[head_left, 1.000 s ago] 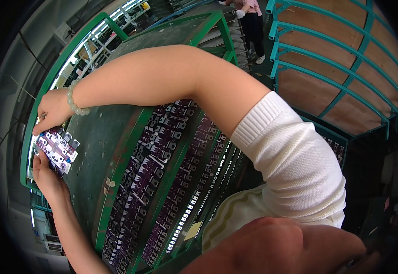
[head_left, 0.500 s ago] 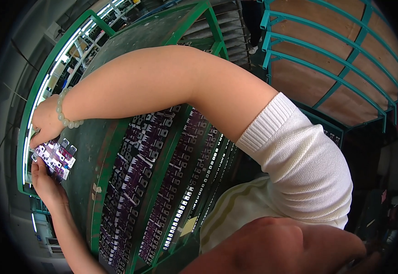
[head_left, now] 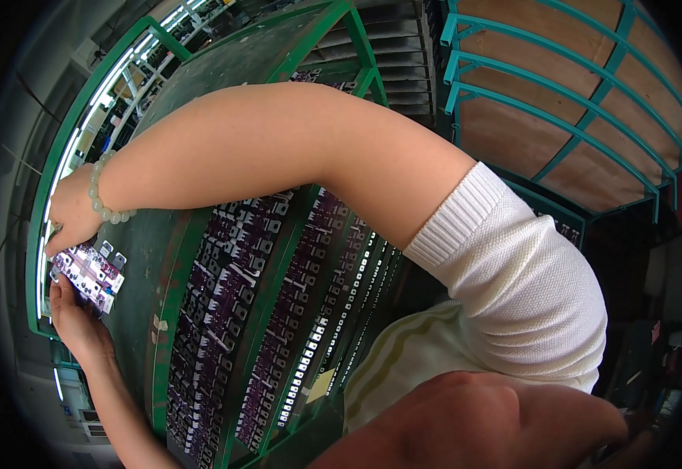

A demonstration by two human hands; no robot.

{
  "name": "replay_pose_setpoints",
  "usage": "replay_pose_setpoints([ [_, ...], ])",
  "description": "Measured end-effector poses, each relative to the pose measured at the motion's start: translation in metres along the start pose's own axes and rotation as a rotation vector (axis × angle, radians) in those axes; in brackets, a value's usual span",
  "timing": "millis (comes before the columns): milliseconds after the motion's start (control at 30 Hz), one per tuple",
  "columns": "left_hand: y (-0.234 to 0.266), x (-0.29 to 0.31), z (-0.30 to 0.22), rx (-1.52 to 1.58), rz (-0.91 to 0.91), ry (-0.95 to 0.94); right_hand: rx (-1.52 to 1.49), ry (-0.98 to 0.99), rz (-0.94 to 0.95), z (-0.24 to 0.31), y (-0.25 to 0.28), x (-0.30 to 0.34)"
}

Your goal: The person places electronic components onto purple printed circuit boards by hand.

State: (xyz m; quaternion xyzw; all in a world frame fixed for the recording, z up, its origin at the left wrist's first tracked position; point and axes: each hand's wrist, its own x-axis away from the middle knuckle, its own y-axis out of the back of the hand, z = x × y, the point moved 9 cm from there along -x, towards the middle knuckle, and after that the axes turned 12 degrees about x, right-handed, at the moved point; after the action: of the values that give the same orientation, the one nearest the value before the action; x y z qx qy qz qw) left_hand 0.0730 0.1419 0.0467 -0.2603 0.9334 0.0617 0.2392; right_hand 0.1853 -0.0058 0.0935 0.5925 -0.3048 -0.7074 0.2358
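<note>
At the far left, a purple and white circuit board (head_left: 89, 277) with small parts and grey metal tabs is between my two hands, over the green bench top. My left hand (head_left: 83, 324) has its fingertips closed on the lower left edge. From above, my right hand (head_left: 71, 209), with a pale green bead bracelet (head_left: 98, 187), has its fingers curled at the upper edge. Part of its grip is hidden. Several rows of similar purple circuit boards (head_left: 216, 305) stand beside the bench top, below my right forearm.
Green metal frame bars (head_left: 278, 313) run between the rows of boards. A bright tube light (head_left: 63, 176) lines the frame at left. A teal metal rack (head_left: 560, 117) with brown panels stands at the upper right. Dark shelving (head_left: 392, 55) is at the back. A yellowish paper piece (head_left: 321, 385) lies near my body.
Both hands and the circuit board have shifted slightly left in the picture. The board stays between them. A person's leg and shoe at the back are out of sight now.
</note>
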Motion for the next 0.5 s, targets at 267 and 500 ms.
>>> replay_pose_setpoints([
  [267,0.0029,-0.0017,0.0037,0.029,0.004,0.013,-0.044,0.001,-0.004,-0.0034,-0.0029,-0.0029],
  [500,0.0031,-0.0013,0.0009,0.010,0.021,0.005,-0.065,0.012,0.011,-0.0057,-0.0085,-0.0092],
])
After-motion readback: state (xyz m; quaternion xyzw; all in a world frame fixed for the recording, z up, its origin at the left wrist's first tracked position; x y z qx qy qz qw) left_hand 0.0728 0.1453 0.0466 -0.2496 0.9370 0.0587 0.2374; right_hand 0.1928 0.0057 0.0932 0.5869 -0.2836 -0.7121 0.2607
